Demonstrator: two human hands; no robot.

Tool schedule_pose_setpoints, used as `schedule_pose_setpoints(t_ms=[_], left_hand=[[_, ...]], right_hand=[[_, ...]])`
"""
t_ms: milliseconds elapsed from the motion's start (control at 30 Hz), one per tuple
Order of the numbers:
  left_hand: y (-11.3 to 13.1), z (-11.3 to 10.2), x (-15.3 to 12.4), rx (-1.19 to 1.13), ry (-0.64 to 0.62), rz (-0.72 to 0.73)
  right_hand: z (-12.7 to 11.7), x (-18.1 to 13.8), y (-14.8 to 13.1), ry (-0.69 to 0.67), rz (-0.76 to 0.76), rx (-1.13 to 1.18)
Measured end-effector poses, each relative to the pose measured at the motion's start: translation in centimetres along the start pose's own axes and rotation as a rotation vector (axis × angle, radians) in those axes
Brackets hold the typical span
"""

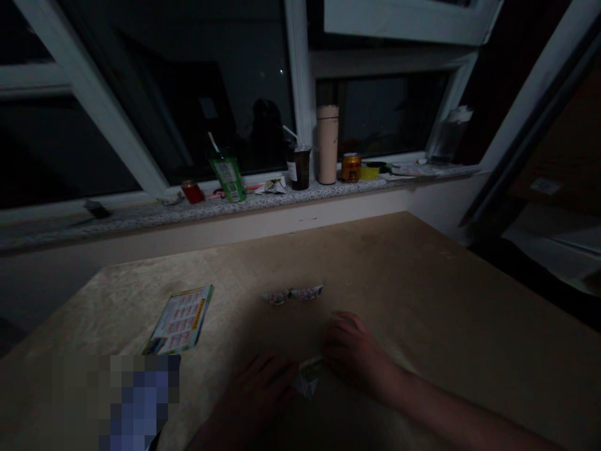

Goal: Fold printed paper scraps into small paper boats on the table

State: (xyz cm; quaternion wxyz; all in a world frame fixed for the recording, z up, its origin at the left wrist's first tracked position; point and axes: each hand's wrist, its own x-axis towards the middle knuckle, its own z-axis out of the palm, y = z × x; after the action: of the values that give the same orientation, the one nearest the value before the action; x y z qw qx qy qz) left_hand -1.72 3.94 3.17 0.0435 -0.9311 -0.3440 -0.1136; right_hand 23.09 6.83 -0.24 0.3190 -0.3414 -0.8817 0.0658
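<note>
A small folded piece of printed paper (308,379), pointed at its lower end, lies low over the table between my hands. My left hand (263,385) is in deep shadow at its left edge, fingers bent with the tips against the paper. From the right, my right hand (350,347) has its fingers curled in at the paper's upper right corner; the fingertips are partly hidden. Beyond both hands, two folded printed paper pieces (293,294) sit side by side on the table. To the left lies a printed booklet or stack of sheets (179,319).
The brown tabletop (399,269) reaches toward a granite windowsill (263,202). On the sill stand a green cup with a straw (228,180), a dark cup (299,169), a pink flask (327,147), an orange can (350,168) and a red jar (192,192). A pixelated bluish object (141,401) is at lower left.
</note>
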Motion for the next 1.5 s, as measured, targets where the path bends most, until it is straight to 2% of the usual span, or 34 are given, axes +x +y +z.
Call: schedule_pose_setpoints(t_ms=[167,367,500,700,1000,1200,1267,1333,1433,1500], left_hand=[[-0.2,0.9,-0.5,-0.031,0.042,0.054],[-0.8,1.5,-1.0,-0.108,0.048,0.054],[-0.8,1.2,-0.9,-0.178,0.014,-0.045],[-0.6,1.7,-0.8,-0.178,0.070,-0.249],[-0.7,2.3,-0.8,-0.161,0.072,-0.174],[1.7,0.9,0.1,-0.038,0.074,-0.166],[2.8,0.5,0.3,-0.042,-0.008,-0.084],[3.7,0.5,0.3,-0.079,-0.140,-0.045],[4.0,1.6,0.4,-0.145,-0.325,-0.063],[3.7,2.7,0.3,-0.181,-0.399,-0.098]], right_hand=[[-0.9,0.3,-0.4,-0.001,0.035,0.127],[-0.9,0.2,-0.3,-0.010,0.042,0.130],[-0.8,0.2,-0.1,-0.011,0.039,0.089],[-0.8,0.3,-0.1,-0.031,0.088,0.123],[-0.5,0.3,0.0,-0.037,0.221,0.190],[-0.4,0.4,0.0,-0.062,0.264,0.182],[-0.4,0.4,0.0,-0.065,0.261,0.191],[-0.3,0.4,0.1,-0.061,0.258,0.197],[-0.3,0.4,0.1,-0.054,0.261,0.193],[-0.3,0.4,0.0,-0.054,0.267,0.194]])
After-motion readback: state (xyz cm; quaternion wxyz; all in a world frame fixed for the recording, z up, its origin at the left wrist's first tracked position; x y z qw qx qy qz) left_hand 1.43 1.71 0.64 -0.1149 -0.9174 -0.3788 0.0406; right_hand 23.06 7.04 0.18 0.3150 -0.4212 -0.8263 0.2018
